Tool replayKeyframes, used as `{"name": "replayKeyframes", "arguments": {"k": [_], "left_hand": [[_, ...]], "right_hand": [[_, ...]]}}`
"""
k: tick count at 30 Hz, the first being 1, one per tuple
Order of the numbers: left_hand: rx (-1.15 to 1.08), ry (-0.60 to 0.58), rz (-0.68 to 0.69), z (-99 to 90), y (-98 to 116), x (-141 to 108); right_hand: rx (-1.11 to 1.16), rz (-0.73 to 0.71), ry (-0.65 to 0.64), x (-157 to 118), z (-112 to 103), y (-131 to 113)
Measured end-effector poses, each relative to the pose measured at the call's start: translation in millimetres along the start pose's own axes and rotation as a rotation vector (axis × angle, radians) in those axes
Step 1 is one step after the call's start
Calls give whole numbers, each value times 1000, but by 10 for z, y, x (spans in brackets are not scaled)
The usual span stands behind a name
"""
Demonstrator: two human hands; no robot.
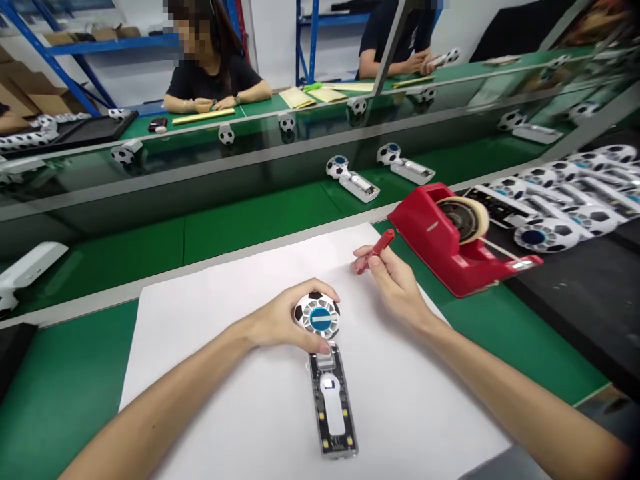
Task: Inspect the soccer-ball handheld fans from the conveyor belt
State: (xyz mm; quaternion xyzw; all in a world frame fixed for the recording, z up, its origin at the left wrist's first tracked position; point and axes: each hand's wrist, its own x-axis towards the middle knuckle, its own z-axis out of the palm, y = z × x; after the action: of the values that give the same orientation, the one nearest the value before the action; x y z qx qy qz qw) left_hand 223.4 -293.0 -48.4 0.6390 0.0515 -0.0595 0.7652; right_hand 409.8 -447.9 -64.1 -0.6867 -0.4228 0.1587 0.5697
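A: What was over the sheet [210, 400]?
B: The device [333, 400], its ball [320, 319] in the left hand [283, 317]; the pen [377, 250], in the right hand [400, 287], was farther back and right.
A: What surrounded the sheet?
B: Right lay the dispenser [450, 257], then the tray [565, 280] bearing rows of devices [545, 235]; behind, the belt [260, 220] bore spaced devices [363, 185].

No text, brand or number could be read: the pale mark [433, 227] on the red tape dispenser [443, 260] and the fine marks [336, 441] at the black circuit board's [321, 400] near end were too small to make out
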Motion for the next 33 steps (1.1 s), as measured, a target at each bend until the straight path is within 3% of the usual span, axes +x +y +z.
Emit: {"name": "replayKeyframes", "arguments": {"k": [6, 12, 17, 21, 24, 26, 28, 33], "left_hand": [[9, -14, -43, 10, 42, -25], [246, 19, 7, 45, 68, -22], [412, 30, 20, 102, 74, -29], [518, -6, 15, 127, 54, -35], [536, -19, -7, 134, 41, -33], [538, -28, -9, 136, 41, -30], [544, -29, 2, 138, 47, -28], [548, -19, 24, 153, 58, -17]], "right_hand": [[90, 103, -52, 41, -18, 27], [261, 168, -15, 80, -52, 32], [352, 53, 47, 166, -111, 90], [228, -88, 121, 199, -169, 146], [94, -291, 299, 183, -200, 35], [156, -350, 344, 136, -205, -139], [322, -316, 221, 55, -196, -344], [575, -32, -437, -220, -129, -615]]}}
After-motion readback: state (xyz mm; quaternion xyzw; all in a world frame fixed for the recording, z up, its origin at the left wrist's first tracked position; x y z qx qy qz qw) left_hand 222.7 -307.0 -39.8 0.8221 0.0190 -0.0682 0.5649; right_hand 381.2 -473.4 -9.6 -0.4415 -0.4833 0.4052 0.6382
